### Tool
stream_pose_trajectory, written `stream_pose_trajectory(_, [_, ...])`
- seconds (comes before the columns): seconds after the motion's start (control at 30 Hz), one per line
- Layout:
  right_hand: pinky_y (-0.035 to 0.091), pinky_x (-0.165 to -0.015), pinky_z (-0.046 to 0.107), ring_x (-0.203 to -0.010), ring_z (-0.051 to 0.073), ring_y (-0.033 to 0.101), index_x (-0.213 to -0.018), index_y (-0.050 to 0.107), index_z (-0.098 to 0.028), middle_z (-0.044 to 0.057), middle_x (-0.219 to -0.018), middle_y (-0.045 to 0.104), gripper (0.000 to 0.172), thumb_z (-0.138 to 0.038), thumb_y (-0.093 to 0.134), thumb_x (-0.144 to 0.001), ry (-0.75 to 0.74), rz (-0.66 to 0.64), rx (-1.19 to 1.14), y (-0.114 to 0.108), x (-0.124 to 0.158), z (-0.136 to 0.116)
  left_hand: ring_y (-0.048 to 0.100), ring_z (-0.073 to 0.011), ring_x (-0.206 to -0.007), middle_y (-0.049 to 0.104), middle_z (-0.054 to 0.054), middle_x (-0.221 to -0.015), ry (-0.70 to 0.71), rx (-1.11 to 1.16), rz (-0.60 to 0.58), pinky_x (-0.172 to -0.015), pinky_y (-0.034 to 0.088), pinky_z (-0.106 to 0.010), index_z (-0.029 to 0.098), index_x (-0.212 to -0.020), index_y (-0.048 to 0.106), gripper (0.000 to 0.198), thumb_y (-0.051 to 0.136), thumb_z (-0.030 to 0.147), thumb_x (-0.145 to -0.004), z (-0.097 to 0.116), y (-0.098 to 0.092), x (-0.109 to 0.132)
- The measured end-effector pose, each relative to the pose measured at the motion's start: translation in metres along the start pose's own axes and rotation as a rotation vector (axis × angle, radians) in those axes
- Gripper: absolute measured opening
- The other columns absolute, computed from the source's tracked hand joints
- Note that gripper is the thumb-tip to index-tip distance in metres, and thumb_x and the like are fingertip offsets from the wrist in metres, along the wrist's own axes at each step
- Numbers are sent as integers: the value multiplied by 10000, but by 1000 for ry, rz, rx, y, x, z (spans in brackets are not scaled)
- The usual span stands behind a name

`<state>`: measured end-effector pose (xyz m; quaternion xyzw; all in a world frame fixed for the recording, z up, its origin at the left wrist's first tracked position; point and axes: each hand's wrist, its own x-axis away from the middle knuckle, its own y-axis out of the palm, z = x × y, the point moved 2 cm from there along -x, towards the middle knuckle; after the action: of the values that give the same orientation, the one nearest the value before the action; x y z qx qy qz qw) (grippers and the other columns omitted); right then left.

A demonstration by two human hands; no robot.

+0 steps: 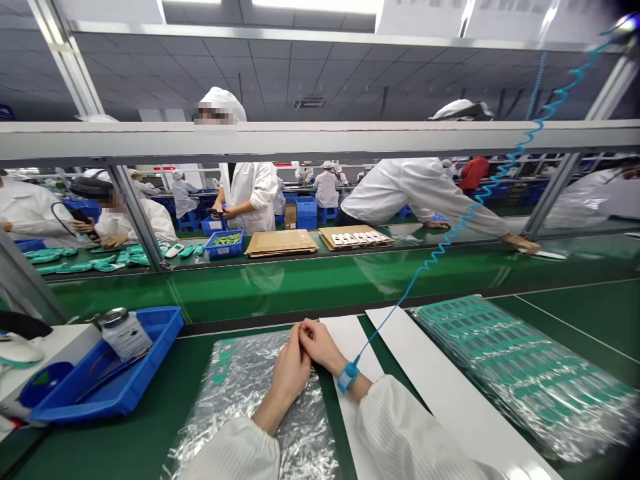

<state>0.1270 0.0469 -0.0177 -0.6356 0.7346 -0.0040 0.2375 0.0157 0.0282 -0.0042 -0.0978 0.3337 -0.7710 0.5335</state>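
L hand (291, 367) & R hand (323, 345) meet at upper R corner of clear plastic sheet (235, 413), nr desk's (167, 403) far edge, finger closure/contents can't be told; step appears fingertip handling, next move prob. calls for parting hands.

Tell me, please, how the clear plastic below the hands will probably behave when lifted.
The clear plastic looks wrinkled, so it is probably floppy and may sag. Its glossy surface suggests it could be slippery. The green pieces at its far left corner might shift.
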Motion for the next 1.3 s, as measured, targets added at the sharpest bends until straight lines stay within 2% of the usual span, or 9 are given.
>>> stream_pose_trajectory(0.17, [324, -498, 202, -528, 100, 448, -613, 416, -195, -53, -564, 464, 191, -147, 485, -784, 22, 12, 41, 0, 0, -2, 647, -261, -990, 651, -130, -1183, -14, 9, -13, -800, 468, -335, 171, -1364, 335, 517, 377, 156, -849, -2, 1, -2])
stream_pose_trajectory(0.3, [311, -502, 193, -547, 96, 457, -609, 430, -188, -55, -566, 474, 196, -127, 503, -780, 33, 27, 83, 0, -1, -3, 655, -284, -939, 666, -143, -1113, -32, 0, -21, -763, 470, -360, 160, -1376, 317, 521, 365, 175, -857, -6, 2, -4])
stream_pose_trajectory(0.63, [291, -488, 188, -528, 91, 429, -598, 434, -190, -61, -540, 456, 203, -114, 526, -762, 51, 28, 114, 0, -2, -3, 660, -271, -854, 683, -106, -1013, -37, -7, -24, -711, 477, -355, 188, -1402, 275, 534, 370, 200, -877, -7, 1, -5])
stream_pose_trajectory(0.93, [308, -509, 194, -544, 96, 445, -603, 417, -193, -55, -560, 475, 205, -116, 511, -769, 40, 24, 115, -2, 0, -7, 638, -282, -979, 655, -127, -1143, -29, 25, -30, -772, 473, -361, 181, -1363, 342, 480, 348, 199, -883, -1, -1, -4])
stream_pose_trajectory(1.17, [314, -518, 201, -552, 102, 451, -608, 433, -192, -53, -568, 481, 191, -113, 503, -766, 33, 26, 111, -2, 0, -6, 651, -283, -904, 669, -136, -1102, -35, 8, -26, -740, 464, -364, 164, -1372, 321, 499, 351, 181, -874, -1, -1, -2])
stream_pose_trajectory(1.3, [320, -521, 198, -559, 102, 449, -603, 432, -190, -54, -573, 474, 197, -109, 504, -768, 18, 25, 105, -1, 0, -3, 651, -274, -924, 658, -136, -1138, -32, 4, -27, -743, 466, -353, 169, -1374, 307, 500, 356, 182, -877, -4, 0, -2])
